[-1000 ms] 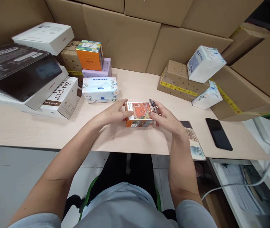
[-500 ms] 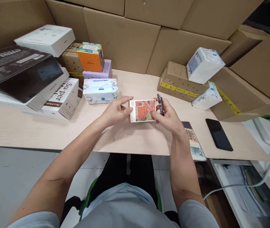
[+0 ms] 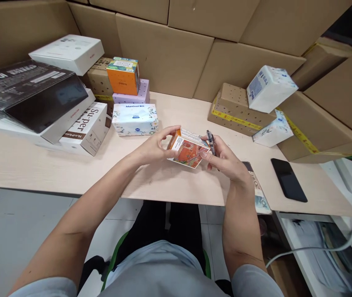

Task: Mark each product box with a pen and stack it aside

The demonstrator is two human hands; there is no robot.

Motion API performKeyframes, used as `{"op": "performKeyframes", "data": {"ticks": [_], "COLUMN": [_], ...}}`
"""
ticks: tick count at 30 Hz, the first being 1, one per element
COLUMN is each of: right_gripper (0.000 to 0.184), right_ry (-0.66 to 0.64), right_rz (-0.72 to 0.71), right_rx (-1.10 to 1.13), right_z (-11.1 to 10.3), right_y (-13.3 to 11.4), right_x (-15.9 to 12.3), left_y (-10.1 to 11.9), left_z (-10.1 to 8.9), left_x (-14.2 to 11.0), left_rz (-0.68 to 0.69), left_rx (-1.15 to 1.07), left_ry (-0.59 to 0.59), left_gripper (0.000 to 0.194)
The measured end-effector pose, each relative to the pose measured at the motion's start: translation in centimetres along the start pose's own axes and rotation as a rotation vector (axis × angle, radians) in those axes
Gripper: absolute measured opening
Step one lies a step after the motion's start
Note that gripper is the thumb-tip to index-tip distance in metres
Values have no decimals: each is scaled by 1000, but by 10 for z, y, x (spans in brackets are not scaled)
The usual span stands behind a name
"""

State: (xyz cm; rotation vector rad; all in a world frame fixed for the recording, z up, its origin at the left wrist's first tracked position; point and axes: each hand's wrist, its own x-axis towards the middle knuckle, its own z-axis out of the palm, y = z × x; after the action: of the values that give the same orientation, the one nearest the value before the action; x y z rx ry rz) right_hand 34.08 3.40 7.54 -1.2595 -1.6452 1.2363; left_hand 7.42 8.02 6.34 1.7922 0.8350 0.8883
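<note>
A small box (image 3: 190, 153) with an orange and red picture on its front is held above the table's front part, tilted so that a printed side shows along its top. Around its left end my left hand (image 3: 159, 147) is closed, thumb on the front and fingers behind. My right hand (image 3: 223, 159) grips the right end, its thumb pressed on the picture. A dark pen (image 3: 211, 141) with a clear part is tucked in the right hand's fingers, pointing up beside the box.
On the left, a tissue pack (image 3: 135, 119), an orange box (image 3: 123, 76) and several white and black cartons are stacked. At right stand a dotted cardboard box (image 3: 240, 108) and another tissue pack (image 3: 270, 88). A phone (image 3: 289, 180) and banknote-patterned item (image 3: 258, 192) lie near my right arm.
The box has been tipped and turned between my hands, so its printed side now shows along with the front. The pen stays in my right hand. The view has shifted slightly.
</note>
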Motion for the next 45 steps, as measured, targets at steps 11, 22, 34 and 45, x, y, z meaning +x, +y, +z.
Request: {"op": "performKeyframes", "data": {"ticks": [11, 22, 34, 45], "right_gripper": [34, 59, 34, 39], "right_ry": [440, 824, 593, 606], "right_rz": [-58, -314, -333, -299], "right_rx": [129, 285, 174, -91], "right_z": [-6, 2, 35, 39], "right_y": [3, -12, -13, -1], "right_x": [5, 8, 8, 8], "left_y": [13, 11, 7, 6], "left_z": [10, 28, 34, 33], "left_x": [-5, -7, -10, -9], "left_rz": [263, 429, 491, 549], "left_rx": [283, 424, 542, 562], "left_ry": [160, 129, 49, 42], "left_gripper": [89, 50, 32, 31]}}
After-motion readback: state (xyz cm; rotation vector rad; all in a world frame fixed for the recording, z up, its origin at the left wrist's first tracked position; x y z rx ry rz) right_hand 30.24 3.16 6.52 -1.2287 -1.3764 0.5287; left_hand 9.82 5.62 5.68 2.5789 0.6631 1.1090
